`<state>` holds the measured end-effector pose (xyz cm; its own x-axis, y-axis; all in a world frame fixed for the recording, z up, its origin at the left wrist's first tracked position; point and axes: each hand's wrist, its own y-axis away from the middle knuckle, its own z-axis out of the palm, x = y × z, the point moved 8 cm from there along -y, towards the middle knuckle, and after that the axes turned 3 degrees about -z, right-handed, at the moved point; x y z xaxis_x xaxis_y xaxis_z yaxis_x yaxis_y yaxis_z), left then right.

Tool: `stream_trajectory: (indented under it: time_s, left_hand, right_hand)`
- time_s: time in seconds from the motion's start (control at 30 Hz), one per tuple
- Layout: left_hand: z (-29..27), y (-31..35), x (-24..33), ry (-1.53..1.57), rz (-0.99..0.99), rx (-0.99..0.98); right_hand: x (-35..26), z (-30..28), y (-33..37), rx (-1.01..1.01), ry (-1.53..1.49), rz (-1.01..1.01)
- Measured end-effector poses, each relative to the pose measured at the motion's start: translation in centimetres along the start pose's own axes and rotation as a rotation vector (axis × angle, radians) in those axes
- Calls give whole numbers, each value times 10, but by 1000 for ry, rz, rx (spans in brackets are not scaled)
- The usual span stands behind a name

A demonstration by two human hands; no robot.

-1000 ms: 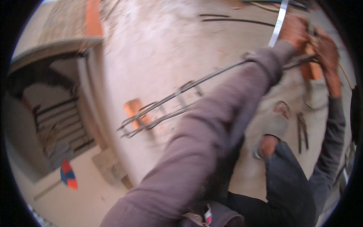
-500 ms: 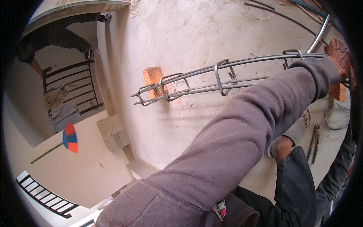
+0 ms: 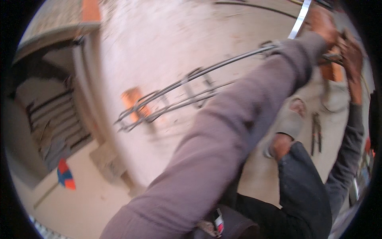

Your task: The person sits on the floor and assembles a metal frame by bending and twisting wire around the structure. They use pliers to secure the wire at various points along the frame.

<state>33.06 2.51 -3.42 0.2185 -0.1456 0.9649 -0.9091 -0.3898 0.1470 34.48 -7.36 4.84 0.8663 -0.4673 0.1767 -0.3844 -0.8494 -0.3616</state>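
A long rebar cage [image 3: 223, 63] of thin steel bars and square stirrups slants across the floor, its far-left end propped on an orange brick [image 3: 132, 98]. My left arm reaches over it, hiding its middle. At its right end my left hand [image 3: 323, 26] is closed, blurred by motion; what its fingers grip is hidden. Beside it, my right hand [image 3: 353, 59] has bent fingers close to the bar ends, and what they hold cannot be made out. A second orange brick [image 3: 332, 71] sits under that end. A shiny metal bar [image 3: 299, 20] rises just left of my left hand.
Pincers [image 3: 316, 133] lie on the floor right of my sandalled foot [image 3: 292, 119]. A dark rod [image 3: 258, 8] lies at the back. At left, a floor edge drops toward a lower level with a railing [image 3: 59, 107], stacked blocks [image 3: 105, 159] and a red-blue broom [image 3: 65, 175].
My view has swung, so the cage and bricks appear farther left and more tilted. My right hand now shows plainly beside my left hand, which stays at the cage's right end.
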Motion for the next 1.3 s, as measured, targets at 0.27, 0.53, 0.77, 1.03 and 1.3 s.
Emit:
stream_trajectory:
  time_s: [0.27, 0.53, 0.77, 1.03, 1.3]
  left_hand:
    - [-40, 18, 30, -125, 265, 191]
    - [-40, 44, 40, -238, 220, 171]
    - [-46, 45, 38, -207, 439, 328]
    - [-45, 34, 29, -211, 396, 230]
    - [-40, 25, 17, -71, 373, 189]
  right_hand:
    - [-25, 0, -2, -22, 4, 186]
    - [-32, -6, 0, 155, -1, 112]
    - [-26, -10, -12, 25, -143, 93]
    - [-5, 0, -22, -260, -310, -40]
    - [11, -24, -19, -250, -392, -185]
